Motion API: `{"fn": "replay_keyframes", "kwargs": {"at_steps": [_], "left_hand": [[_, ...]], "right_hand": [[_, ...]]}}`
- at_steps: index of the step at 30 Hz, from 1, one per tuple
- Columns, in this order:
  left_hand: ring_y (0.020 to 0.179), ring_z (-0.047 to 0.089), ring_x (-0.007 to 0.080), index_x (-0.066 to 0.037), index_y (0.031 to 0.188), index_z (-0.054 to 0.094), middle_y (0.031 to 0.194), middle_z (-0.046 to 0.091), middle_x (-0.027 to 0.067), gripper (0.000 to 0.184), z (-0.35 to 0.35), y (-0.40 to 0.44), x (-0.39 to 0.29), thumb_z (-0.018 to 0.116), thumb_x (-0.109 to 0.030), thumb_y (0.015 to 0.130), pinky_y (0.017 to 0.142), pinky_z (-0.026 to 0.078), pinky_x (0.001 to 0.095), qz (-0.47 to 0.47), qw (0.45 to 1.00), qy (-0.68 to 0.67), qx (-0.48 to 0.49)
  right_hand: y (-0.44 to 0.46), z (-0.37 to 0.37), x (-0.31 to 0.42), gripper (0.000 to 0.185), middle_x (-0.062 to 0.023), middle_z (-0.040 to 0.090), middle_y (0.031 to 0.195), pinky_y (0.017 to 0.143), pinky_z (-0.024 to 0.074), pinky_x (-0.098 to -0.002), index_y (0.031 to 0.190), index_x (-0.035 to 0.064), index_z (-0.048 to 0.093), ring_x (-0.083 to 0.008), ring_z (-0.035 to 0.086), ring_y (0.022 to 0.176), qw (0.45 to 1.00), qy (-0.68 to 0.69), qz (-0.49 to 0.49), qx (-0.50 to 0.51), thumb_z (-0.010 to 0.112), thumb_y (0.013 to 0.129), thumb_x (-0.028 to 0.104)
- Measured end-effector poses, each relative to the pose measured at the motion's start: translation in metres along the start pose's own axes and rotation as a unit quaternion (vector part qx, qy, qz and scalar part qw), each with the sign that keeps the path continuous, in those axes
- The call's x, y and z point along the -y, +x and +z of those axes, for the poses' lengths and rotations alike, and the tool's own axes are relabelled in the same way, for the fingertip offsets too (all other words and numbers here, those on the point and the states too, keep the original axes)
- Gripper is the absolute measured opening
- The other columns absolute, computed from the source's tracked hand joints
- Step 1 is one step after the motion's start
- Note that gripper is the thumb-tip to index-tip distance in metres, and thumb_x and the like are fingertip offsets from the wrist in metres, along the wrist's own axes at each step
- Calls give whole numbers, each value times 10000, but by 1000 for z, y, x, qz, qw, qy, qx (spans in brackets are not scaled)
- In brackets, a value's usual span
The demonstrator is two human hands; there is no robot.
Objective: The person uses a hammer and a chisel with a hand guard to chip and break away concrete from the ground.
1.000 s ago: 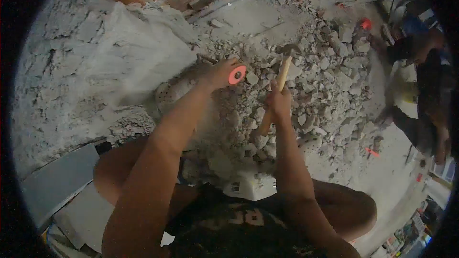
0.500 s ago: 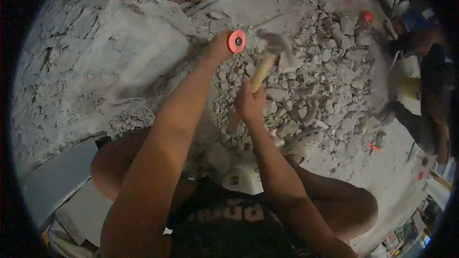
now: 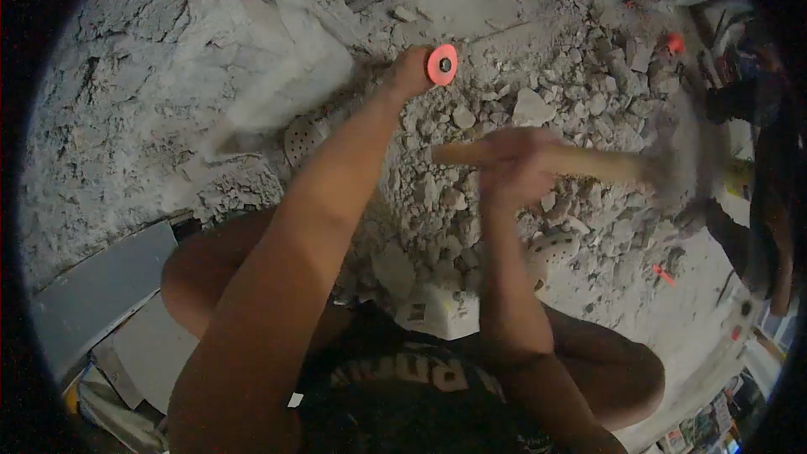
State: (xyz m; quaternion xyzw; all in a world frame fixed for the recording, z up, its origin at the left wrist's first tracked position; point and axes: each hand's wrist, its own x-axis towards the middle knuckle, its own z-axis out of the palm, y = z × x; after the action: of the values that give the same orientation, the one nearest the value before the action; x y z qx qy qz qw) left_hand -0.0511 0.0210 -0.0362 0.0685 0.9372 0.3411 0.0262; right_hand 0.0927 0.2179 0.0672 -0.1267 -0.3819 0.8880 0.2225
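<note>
The hammer (image 3: 588, 161) was gripped in the right hand (image 3: 519, 166) above the central rubble (image 3: 601, 102), and the orange-guarded tool (image 3: 443, 65) was clasped in the left hand (image 3: 411, 72) at the rubble's far-left edge

The right hand (image 3: 519, 170) is turning the hammer (image 3: 593, 162) sideways: its blurry head (image 3: 672, 166) is now pointing right, not ahead like before. The left hand (image 3: 409, 72) is holding the red-topped tool (image 3: 443, 65) farther forward than a second ago.
</note>
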Motion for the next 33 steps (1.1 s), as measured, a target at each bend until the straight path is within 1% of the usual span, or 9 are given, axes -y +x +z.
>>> {"fn": "replay_keyframes", "kwargs": {"at_steps": [3, 6, 10, 16, 18, 20, 27, 32, 33], "left_hand": [[946, 631, 352, -55, 1010, 638, 981, 657, 182, 331, -1, -4, 4, 745, -169, 719, 791, 511, 422, -5, 999, -49, 16], [949, 629, 350, -55, 1021, 635, 988, 657, 176, 326, -9, -14, 6, 738, -158, 729, 789, 512, 415, 33, 997, -58, 43], [961, 623, 354, -53, 1019, 635, 990, 655, 177, 313, -16, -15, -13, 729, -142, 735, 798, 508, 415, 28, 999, -9, 19], [928, 628, 365, -64, 1029, 639, 950, 649, 200, 324, 0, -1, 13, 721, -183, 739, 783, 509, 431, 37, 999, 10, 35], [907, 631, 361, -53, 1012, 635, 930, 648, 197, 322, 4, -4, 18, 718, -210, 743, 763, 511, 430, 60, 998, 4, -6], [923, 631, 337, -48, 1033, 619, 960, 648, 174, 378, 8, -10, 15, 751, -190, 708, 783, 511, 401, 62, 997, 11, 51], [947, 616, 331, -45, 1054, 600, 1000, 635, 156, 437, 13, -25, 22, 783, -152, 671, 822, 503, 389, 77, 992, 39, 93], [888, 627, 353, -45, 935, 632, 898, 651, 170, 267, 7, -18, 19, 731, -136, 705, 778, 503, 413, 32, 997, 34, 69], [894, 629, 352, -47, 953, 632, 907, 651, 170, 283, 2, -17, 16, 735, -137, 705, 782, 503, 408, 32, 999, 9, 27]], "right_hand": [[-49, -39, -65, 250, -38, 550, 674, 527, 480, -326, 864, 30, 534, -141, 573, 618, 870, -371, 286, 151, 616, 860, 267], [-54, -50, -73, 229, -28, 558, 659, 493, 427, -299, 865, 29, 527, -134, 540, 548, 879, -293, 370, 65, 626, 879, 236], [-5, -54, -52, 251, -51, 565, 637, 505, 442, -295, 750, 42, 524, -148, 536, 543, 889, -438, 129, 13, 595, 869, 252], [44, 17, 48, 269, -9, 461, 585, 502, 461, -337, 818, 61, 546, -205, 519, 502, 981, 189, 30, 25, 587, 872, 322], [8, 12, 8, 266, -24, 496, 608, 497, 451, -337, 818, 39, 551, -193, 523, 512, 986, -39, 143, 73, 591, 863, 298], [-41, -21, -56, 261, -53, 565, 655, 486, 430, -338, 816, -6, 561, -167, 533, 532, 804, -473, 324, 155, 600, 845, 251], [-35, -30, -54, 169, -38, 522, 599, 420, 419, -304, 813, 31, 527, -143, 497, 454, 914, -280, 294, -22, 587, 876, 177], [26, 14, 24, 191, -17, 497, 599, 471, 428, -302, 803, 51, 523, -153, 513, 501, 949, -313, 2, 36, 589, 863, 220], [29, 21, 31, 195, -8, 477, 599, 507, 435, -294, 825, 53, 533, -147, 513, 537, 993, -108, 29, 30, 571, 877, 237]]}}
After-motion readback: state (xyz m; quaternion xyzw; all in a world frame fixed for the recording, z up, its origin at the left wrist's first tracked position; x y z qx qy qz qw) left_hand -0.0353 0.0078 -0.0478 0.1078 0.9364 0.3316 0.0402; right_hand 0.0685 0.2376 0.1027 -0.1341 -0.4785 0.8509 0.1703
